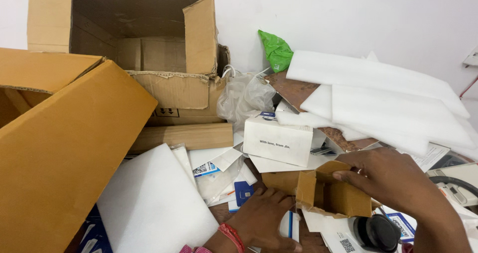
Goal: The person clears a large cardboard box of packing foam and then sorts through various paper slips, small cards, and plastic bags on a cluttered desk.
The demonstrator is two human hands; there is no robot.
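A large tan cardboard carton (pixel 64 153) is lying tilted at the far left, with an open, torn brown cardboard box (pixel 149 44) behind it. A white foam sheet (pixel 154 203) is resting against the carton. Beside it, the left hand (pixel 261 218), a red thread band at its wrist, is being pressed palm-down, fingers loosely spread, on scattered white papers (pixel 219 166). A small white rectangular box (pixel 278 141) is standing just beyond. A small folded brown cardboard insert (pixel 328 193) is being gripped at its upper edge by the right hand (pixel 393 181). Stacked white foam slabs (pixel 388 98) are lying at the right.
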